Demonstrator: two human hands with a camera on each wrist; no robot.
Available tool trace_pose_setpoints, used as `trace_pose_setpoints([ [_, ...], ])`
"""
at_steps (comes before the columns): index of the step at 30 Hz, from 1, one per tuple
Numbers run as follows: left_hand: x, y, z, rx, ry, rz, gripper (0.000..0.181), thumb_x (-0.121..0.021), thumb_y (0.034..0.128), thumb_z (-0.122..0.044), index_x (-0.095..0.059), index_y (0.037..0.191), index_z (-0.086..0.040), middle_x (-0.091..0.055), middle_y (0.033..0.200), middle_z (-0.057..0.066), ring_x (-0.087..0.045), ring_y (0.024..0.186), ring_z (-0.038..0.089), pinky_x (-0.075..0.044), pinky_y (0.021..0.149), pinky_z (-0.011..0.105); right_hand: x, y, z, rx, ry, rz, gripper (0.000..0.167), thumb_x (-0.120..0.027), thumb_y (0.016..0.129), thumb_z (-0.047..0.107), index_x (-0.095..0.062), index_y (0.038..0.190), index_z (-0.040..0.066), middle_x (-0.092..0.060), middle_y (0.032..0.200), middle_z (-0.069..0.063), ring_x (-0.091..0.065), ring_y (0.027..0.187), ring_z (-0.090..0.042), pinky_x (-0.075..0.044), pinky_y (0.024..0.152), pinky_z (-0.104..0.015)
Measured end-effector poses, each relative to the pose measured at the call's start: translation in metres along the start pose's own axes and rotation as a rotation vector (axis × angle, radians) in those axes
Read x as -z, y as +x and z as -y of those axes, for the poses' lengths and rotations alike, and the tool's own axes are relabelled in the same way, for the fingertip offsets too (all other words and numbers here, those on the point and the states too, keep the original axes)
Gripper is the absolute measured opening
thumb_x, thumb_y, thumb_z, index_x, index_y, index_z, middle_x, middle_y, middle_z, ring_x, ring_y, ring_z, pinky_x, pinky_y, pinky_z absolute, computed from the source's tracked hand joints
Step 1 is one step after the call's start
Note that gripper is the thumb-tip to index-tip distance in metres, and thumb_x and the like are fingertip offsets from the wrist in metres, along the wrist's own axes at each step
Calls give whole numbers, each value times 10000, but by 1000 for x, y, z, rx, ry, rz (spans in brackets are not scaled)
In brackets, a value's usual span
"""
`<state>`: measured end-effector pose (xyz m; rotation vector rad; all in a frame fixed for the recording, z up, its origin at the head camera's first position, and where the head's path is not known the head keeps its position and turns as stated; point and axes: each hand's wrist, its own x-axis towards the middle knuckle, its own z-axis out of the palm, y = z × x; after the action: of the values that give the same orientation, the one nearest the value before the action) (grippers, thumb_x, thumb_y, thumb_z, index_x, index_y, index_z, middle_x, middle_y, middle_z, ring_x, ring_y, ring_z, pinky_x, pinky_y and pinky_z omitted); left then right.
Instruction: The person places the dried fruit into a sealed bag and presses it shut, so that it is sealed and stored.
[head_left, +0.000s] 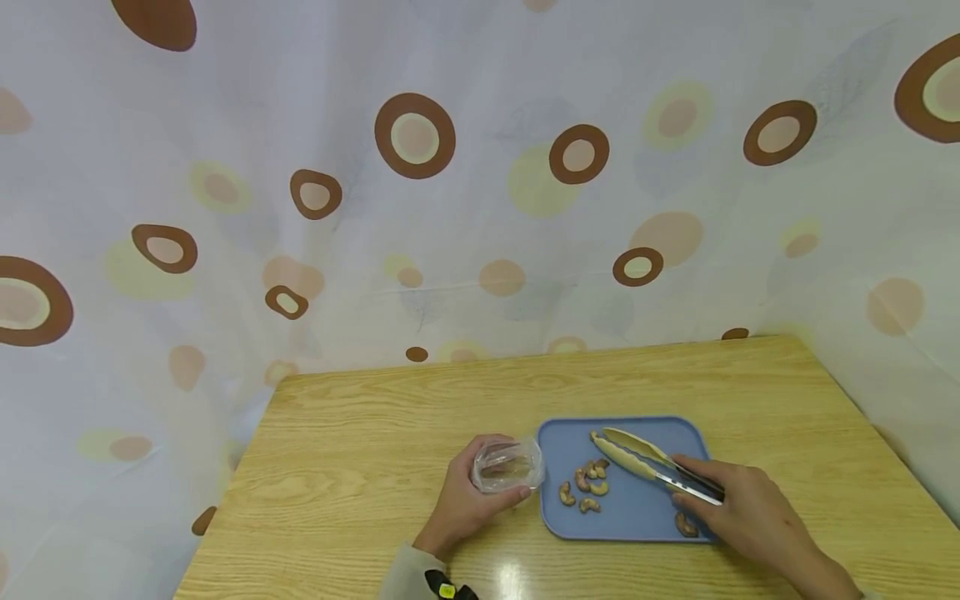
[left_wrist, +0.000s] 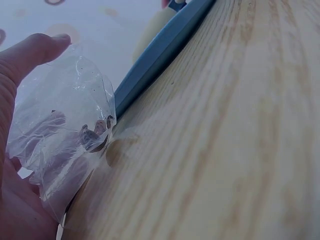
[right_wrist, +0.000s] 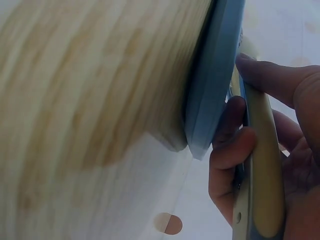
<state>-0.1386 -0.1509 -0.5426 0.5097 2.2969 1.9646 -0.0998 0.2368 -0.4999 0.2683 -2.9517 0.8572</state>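
Observation:
A clear plastic bag (head_left: 507, 467) stands with its mouth upward at the left edge of a blue tray (head_left: 645, 530). My left hand (head_left: 467, 500) curls its fingers and thumb round the bag; in the left wrist view a few brown pieces (left_wrist: 92, 136) show inside it. My right hand (head_left: 757, 512) grips the tongs (head_left: 663, 477) by their handles. The tongs' beige tips lie over the tray, next to a single cashew (head_left: 595, 436) at their far end; whether they pinch it I cannot tell. Several cashews (head_left: 582, 479) lie on the tray's left half, and brown ones (head_left: 686, 525) near my right hand.
The wooden table (head_left: 337, 467) extends left of the bag and behind the tray. A patterned white curtain (head_left: 465, 208) hangs behind the table and along both sides.

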Motion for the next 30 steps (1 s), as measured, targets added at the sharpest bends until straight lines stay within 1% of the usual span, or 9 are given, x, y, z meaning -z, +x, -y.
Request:
trace_pose_setpoints([
  [5, 1, 1, 1, -25, -9, 2, 590, -934, 862, -158, -681, 1394, -191, -713, 1417, 68, -684, 1274, 282, -567, 1068, 316, -1, 1, -1, -9, 21, 5, 526, -932, 873, 250, -780, 1348, 82, -827, 1063, -108, -538, 738, -32, -438, 614, -219],
  [7, 1, 1, 2, -29, -11, 1, 587, -934, 861, -159, -683, 1391, -204, -713, 1417, 70, -685, 1270, 273, -569, 1067, 321, -1, 2, -2, -13, 23, 5, 525, -932, 874, 245, -780, 1350, 84, -820, 1040, -90, -512, 714, -27, -422, 597, -219],
  [14, 1, 0, 2, -24, 0, 0, 585, -935, 861, -161, -683, 1388, -212, -715, 1419, 64, -683, 1269, 246, -564, 1070, 324, 0, 1, -3, -24, 23, 13, 532, -927, 877, 241, -773, 1360, 82, -818, 1038, -89, -508, 707, -38, -418, 594, -217],
  [18, 0, 0, 2, -16, -6, 2, 589, -936, 859, -160, -683, 1388, -216, -715, 1419, 54, -681, 1271, 248, -562, 1073, 322, -1, -2, -2, -10, 33, -12, 533, -930, 866, 218, -775, 1357, 84, -823, 1048, -109, -494, 688, -23, -408, 588, -216],
  [25, 0, 0, 2, -26, -12, 4, 592, -934, 856, -143, -682, 1386, -219, -713, 1412, 53, -683, 1268, 246, -573, 1069, 326, -2, -4, -2, 1, 55, -57, 539, -939, 856, 211, -778, 1356, 88, -817, 1018, -100, -387, 579, -11, -340, 527, -236],
  [30, 0, 0, 3, -20, -14, 0, 588, -935, 858, -151, -683, 1384, -226, -711, 1415, 48, -684, 1266, 235, -576, 1065, 323, -1, -5, 2, 33, 76, -92, 529, -948, 844, 188, -787, 1335, 77, -835, 1070, -164, -429, 605, 19, -364, 524, -231],
])
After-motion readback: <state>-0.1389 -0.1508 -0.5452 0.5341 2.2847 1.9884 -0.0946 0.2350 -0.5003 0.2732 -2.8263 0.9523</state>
